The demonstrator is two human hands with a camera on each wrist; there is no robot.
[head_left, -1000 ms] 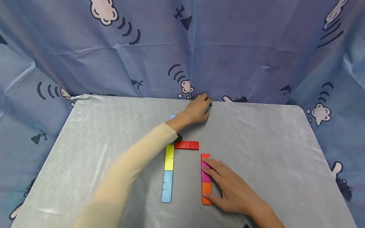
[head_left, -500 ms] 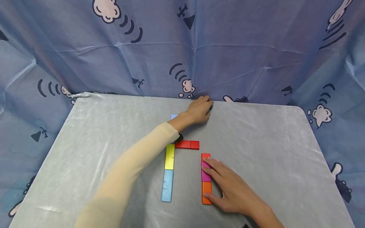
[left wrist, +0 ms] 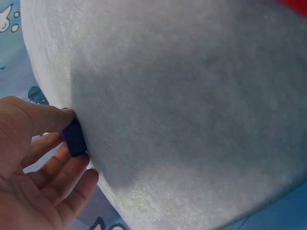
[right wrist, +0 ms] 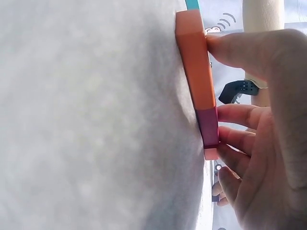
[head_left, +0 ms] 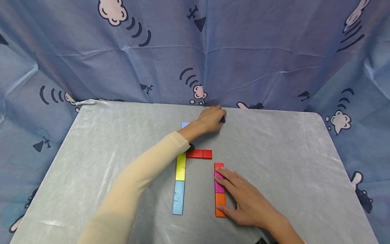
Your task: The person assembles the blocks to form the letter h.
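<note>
My left hand (head_left: pixel 210 119) reaches across to the table's far edge. Its thumb and fingers pinch a small dark blue block (left wrist: pixel 75 139), clearest in the left wrist view. My right hand (head_left: pixel 243 198) rests on a straight upright row, its thumb on the orange block (head_left: pixel 220 205) and fingertips on the magenta block (head_left: pixel 219 186) and at the small red block (head_left: pixel 218 166). To the left, a yellow block (head_left: pixel 181 167) meets a light blue block (head_left: pixel 178 198) end to end. Beside the yellow one, red blocks (head_left: pixel 198 154) run rightward. A periwinkle block (head_left: pixel 184 124) is partly hidden behind the left forearm.
A silver-grey cloth covers the table (head_left: pixel 289 152). Behind and along its sides hangs a blue patterned curtain (head_left: pixel 259 51). The left sleeve (head_left: pixel 137 173) crosses over part of the table, and a black wrist strap (head_left: pixel 190 148) hides one end of the red blocks.
My left hand has drawn slightly back from the far edge, and the dark blue block shows more. My right hand and the laid blocks keep their places; the head view shifts a little.
</note>
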